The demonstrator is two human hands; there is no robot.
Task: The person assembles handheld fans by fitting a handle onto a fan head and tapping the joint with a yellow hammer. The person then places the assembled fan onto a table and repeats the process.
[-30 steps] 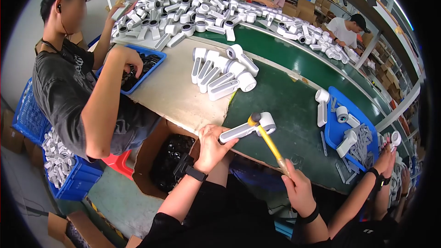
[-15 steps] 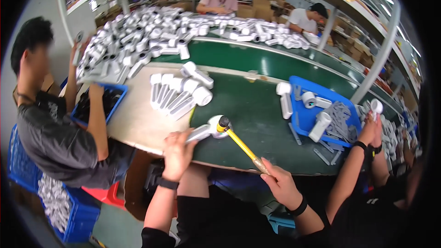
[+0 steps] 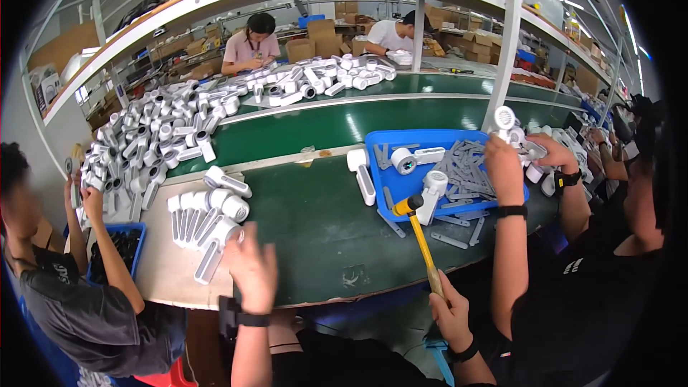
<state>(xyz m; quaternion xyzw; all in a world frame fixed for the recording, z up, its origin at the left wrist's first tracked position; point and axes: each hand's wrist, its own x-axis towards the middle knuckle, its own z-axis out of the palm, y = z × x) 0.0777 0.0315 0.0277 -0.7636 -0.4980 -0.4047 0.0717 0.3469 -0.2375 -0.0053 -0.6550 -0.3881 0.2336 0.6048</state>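
My right hand [image 3: 451, 312] is closed round the lower handle of a small hammer [image 3: 421, 240] with a yellow shaft and a black-and-yellow head. The hammer's head is raised in front of the blue tray's near edge. Blurred by motion, my left hand [image 3: 252, 272] has its fingers apart beside a white handheld fan [image 3: 208, 261]. That fan lies at the near end of a row of similar white fans [image 3: 193, 216] on the beige board. Whether my fingertips still touch its round head is hard to see.
A blue tray [image 3: 374, 149] holds grey strips and a few white fans; loose strips lie beside it. A large heap of white fans [image 3: 161, 129] covers the far left. Co-workers sit on both sides, and one co-worker's hands [image 3: 505, 165] reach over the tray's right end.
My left hand has carried the fan from the green table to the row on the left. My right hand has drawn the hammer away to the right. The view has turned rightward.
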